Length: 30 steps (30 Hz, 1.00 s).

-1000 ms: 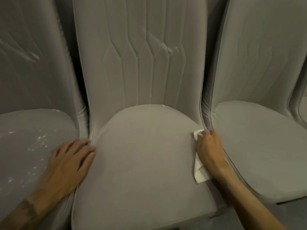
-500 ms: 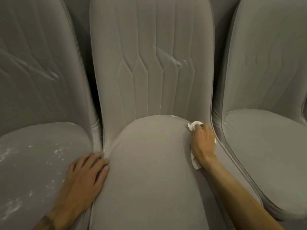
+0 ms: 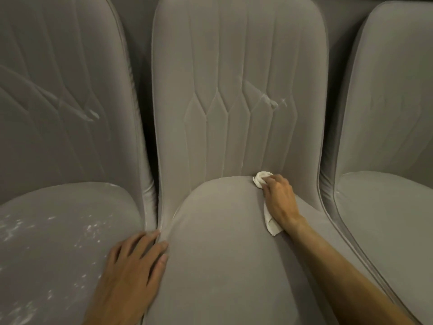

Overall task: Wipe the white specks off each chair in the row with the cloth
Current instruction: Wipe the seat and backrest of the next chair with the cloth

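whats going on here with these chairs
A person is cleaning a row of grey chairs. Their right hand grips a white cloth and presses it into the back of the seat of the middle chair, where it meets the backrest. The left hand rests flat where that chair meets the left chair. White specks dot the left chair's seat, and a white smear shows on the middle backrest.

Right hand [image 3: 281, 200] grips cloth [image 3: 261, 179] (white).
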### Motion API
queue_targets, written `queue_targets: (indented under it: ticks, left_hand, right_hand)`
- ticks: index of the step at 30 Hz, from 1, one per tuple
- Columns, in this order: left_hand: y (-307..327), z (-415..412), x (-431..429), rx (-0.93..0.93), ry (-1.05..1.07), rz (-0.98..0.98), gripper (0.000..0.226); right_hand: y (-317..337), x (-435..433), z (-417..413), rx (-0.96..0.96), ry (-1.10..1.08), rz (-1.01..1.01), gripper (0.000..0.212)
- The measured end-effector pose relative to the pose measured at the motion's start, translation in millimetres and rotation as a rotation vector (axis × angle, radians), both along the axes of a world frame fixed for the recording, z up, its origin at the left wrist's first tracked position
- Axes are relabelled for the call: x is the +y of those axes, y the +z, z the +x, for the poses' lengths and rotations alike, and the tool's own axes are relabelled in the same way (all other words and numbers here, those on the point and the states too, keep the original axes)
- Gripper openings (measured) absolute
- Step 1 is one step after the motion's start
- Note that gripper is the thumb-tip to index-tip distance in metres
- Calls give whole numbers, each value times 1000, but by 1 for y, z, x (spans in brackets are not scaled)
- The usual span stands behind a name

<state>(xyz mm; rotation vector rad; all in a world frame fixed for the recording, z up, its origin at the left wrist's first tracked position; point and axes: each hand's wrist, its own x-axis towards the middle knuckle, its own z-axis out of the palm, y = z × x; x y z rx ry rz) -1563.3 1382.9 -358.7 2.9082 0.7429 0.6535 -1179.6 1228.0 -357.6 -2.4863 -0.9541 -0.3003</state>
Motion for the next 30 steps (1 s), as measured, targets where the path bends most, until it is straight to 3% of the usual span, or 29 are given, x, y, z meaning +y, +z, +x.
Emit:
queue_targets:
  ticks: [7,13,19,24,26,28,30]
  left_hand:
    - [-2,2,2,-20,3,20,63]
    - [-5,6,0,-68,15,45,61]
    - [-6,4,1,-63,16,55,59]
    - [-8,6,0,-95,25,87,48]
    - [-7,7,0,-90,27,89,38]
    - [-6,7,1,-72,12,79,36]
    - [-6,4,1,-57,4,75,37]
  right_hand:
    - [9,24,10,55,285,-31,24]
    - [-4,23,-3,-41,-18,55,24]
    - [5,56,-12,1,343,16,23]
    - [2,32,-10,-74,20,13,25]
    - [1,49,-20,-28,-14,43,26]
    - [2,75,-38,55,61,129,28]
    - [5,100,-62,113,293,198,26]
